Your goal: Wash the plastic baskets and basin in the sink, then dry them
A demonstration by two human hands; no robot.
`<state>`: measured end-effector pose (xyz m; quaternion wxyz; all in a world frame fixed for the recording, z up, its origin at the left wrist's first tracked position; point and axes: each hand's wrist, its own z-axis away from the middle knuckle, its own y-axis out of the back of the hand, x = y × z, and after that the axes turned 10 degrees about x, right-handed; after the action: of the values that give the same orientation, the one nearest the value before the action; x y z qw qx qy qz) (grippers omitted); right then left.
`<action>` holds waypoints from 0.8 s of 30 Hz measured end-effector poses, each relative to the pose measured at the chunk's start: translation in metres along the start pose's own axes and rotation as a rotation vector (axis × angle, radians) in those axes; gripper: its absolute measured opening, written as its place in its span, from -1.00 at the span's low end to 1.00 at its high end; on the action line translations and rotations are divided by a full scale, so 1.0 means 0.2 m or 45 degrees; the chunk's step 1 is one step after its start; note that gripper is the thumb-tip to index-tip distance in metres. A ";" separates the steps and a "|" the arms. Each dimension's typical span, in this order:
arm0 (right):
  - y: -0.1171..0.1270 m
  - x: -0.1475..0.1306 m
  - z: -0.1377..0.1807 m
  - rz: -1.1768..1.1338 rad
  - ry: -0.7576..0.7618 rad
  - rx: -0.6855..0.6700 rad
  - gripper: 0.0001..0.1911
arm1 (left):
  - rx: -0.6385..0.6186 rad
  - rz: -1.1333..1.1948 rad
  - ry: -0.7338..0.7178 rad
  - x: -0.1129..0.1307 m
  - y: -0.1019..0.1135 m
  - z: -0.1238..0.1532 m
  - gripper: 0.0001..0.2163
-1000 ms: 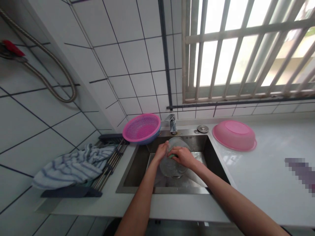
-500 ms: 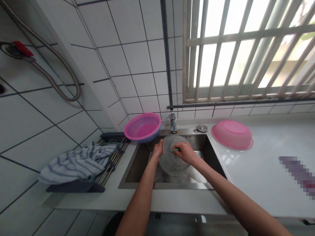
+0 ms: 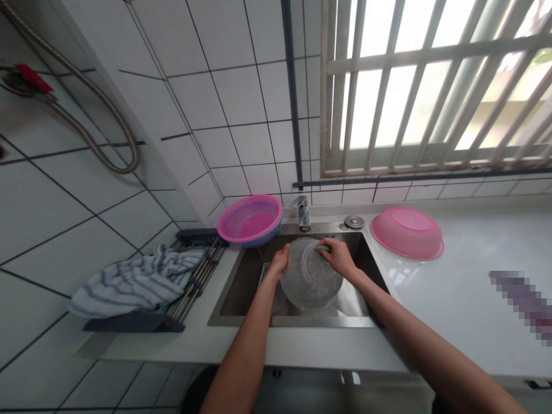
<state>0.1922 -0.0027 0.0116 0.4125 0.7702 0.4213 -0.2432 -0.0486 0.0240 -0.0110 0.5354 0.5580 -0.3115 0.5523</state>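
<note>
A clear plastic colander (image 3: 311,284) is held tilted over the sink (image 3: 235,299), its mesh side facing me. My left hand (image 3: 280,260) grips its rim on the left. At the colander's upper right, my right hand (image 3: 339,257) is closed around a slim green item (image 3: 323,248), which looks like a brush handle. The far end of this item is too small to make out, and it lies against or very close to the mesh.
A pink colander (image 3: 252,221) rests in a blue basin at the sink's back left corner. Behind the sink stands the faucet (image 3: 303,214), with a metal drain strainer (image 3: 354,222) beside it. A pink basin (image 3: 407,233) lies upside down on the right. A striped cloth (image 3: 138,282) covers the rack (image 3: 200,282).
My right hand has moved right and slightly up across the colander with the green item. The colander has shifted slightly right, still in my left hand.
</note>
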 end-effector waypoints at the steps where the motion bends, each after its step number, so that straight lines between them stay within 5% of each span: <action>1: -0.04 -0.05 0.01 -0.043 0.013 -0.002 -0.86 | 0.007 0.017 0.020 0.00 0.01 -0.01 -0.45; 4: -0.10 -0.17 0.12 -0.148 0.034 -0.090 -0.83 | 0.053 0.017 -0.036 0.00 0.03 -0.02 -0.48; 8: -0.08 -0.14 0.28 -0.240 -0.156 -0.306 -0.87 | 0.038 -0.158 -0.260 0.02 0.02 -0.04 -0.47; 14: 0.09 0.01 0.08 -1.312 -1.220 0.129 -0.70 | -0.292 -0.292 -0.448 0.06 -0.04 0.02 -0.42; 17: 0.13 0.05 -0.05 -1.721 -1.415 0.090 -0.86 | -0.406 -0.344 -0.501 0.12 -0.02 0.08 -0.44; 20: 0.10 0.12 -0.06 -1.751 -1.438 0.047 -0.86 | -0.414 -0.376 -0.544 0.23 0.04 0.17 -0.47; 24: 0.01 0.20 0.03 -1.396 -1.381 0.053 -0.78 | -0.575 -0.575 -0.662 0.48 0.13 0.39 -0.53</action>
<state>0.2140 0.0100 -0.0191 0.3673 0.2319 0.4769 -0.7641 -0.0332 -0.0317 0.1009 0.6554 0.6019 -0.4195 0.1793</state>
